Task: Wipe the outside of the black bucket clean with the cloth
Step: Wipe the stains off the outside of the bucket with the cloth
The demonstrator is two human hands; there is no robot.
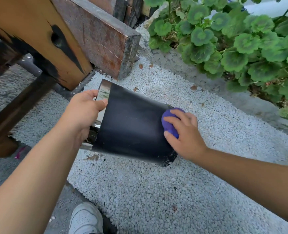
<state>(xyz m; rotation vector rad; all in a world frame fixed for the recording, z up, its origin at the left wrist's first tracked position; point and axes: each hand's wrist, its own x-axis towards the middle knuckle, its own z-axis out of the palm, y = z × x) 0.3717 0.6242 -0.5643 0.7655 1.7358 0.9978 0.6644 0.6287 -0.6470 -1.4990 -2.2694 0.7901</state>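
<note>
The black bucket point(133, 125) is tilted on its side over the white gravel, with its shiny metal rim to the left and its base to the right. My left hand point(84, 112) grips that metal rim and holds the bucket up. My right hand point(183, 134) presses a bunched purple cloth point(169, 123) against the bucket's black outer wall near the base. Faint scratches and specks of dirt show on the wall, most of them at the lower base edge.
A brown wooden bench leg point(43, 39) and a rusty dark beam point(101, 39) stand close behind the bucket on the left. Green leafy plants point(233, 39) fill the right behind a concrete kerb point(207, 81). White gravel point(148, 191) covers the ground; my white shoe point(85, 218) is at the bottom.
</note>
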